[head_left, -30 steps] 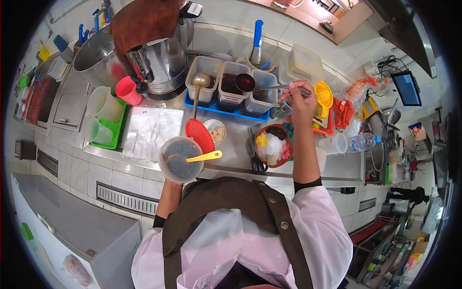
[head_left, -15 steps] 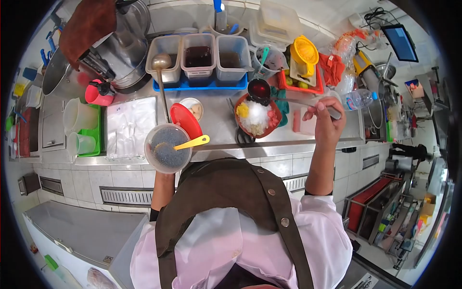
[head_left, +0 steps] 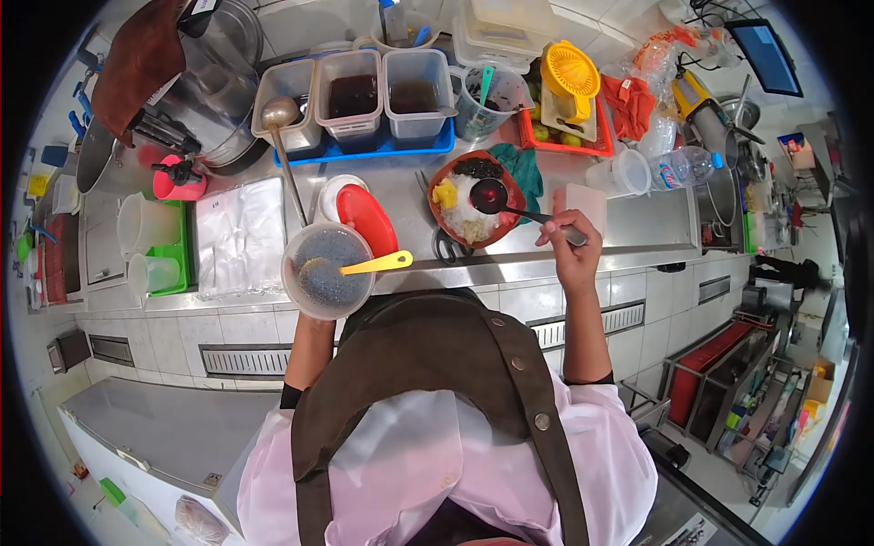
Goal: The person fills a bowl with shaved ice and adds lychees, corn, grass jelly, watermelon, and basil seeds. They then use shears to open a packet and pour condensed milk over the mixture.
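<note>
Dessert bowl (head_left: pixel 455 211) sits on the steel counter (head_left: pixel 637 214), holding shaved ice, yellow bits and dark jelly. Ladle (head_left: pixel 492 196) hangs right over the bowl, cup above the ice mound, handle running back toward the person. Right hand (head_left: pixel 569 244) is closed around the handle end, just beside the bowl on the person's side. Left hand (head_left: pixel 314 320), mostly hidden, seems to cup the tub (head_left: pixel 326 270) from below, near the bowl on its left; the tub holds dark seeds and a yellow spoon (head_left: pixel 373 266). Red lid (head_left: pixel 367 218) lies between tub and bowl. Syrup bins (head_left: pixel 353 91) sit well behind the bowl. To do it well: keep the ladle low and centred over the ice, tip slowly, keep the tub level.
</note>
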`<control>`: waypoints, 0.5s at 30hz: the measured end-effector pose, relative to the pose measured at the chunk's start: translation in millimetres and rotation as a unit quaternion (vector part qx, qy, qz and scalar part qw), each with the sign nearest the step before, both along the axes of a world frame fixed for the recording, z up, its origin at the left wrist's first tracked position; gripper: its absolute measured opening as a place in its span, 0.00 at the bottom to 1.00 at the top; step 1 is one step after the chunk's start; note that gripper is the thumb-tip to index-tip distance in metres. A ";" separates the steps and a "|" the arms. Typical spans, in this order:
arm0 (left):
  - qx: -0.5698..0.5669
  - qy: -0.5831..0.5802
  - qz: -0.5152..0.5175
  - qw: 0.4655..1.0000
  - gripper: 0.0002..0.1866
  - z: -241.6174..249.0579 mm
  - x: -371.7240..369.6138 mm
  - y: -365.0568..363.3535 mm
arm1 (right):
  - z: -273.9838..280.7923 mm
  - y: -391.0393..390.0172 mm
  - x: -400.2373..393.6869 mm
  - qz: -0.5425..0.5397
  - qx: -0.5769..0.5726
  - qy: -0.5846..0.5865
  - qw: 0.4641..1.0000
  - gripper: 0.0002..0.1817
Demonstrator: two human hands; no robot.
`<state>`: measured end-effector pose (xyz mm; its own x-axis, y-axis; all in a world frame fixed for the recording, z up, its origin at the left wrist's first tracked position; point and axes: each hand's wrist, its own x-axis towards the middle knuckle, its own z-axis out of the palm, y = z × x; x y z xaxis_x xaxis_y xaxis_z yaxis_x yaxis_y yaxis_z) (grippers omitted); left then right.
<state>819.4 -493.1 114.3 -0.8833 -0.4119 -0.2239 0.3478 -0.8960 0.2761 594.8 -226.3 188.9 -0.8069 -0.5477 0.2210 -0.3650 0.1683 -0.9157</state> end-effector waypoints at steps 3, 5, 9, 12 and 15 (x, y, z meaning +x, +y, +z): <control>-0.027 0.003 -0.001 1.000 0.42 0.7 -2.4 3.0 | -1.2 -4.9 -4.3 0.016 0.012 0.039 0.999 0.04; -0.043 -0.008 0.004 0.999 0.42 -2.4 -2.5 2.5 | -0.2 -7.3 -5.8 0.020 0.013 0.029 0.999 0.05; -0.014 -0.007 0.009 1.000 0.42 -6.3 -2.5 -0.6 | 4.3 -12.4 -7.5 -0.015 0.015 0.034 0.999 0.06; -0.004 0.000 0.005 1.000 0.42 -2.0 -6.3 -1.4 | 7.8 -11.4 -7.6 -0.017 0.021 0.033 0.999 0.05; -0.032 0.067 -0.038 0.997 0.41 -0.2 -10.2 -2.7 | 8.3 -5.0 -6.4 -0.022 0.040 0.067 0.997 0.04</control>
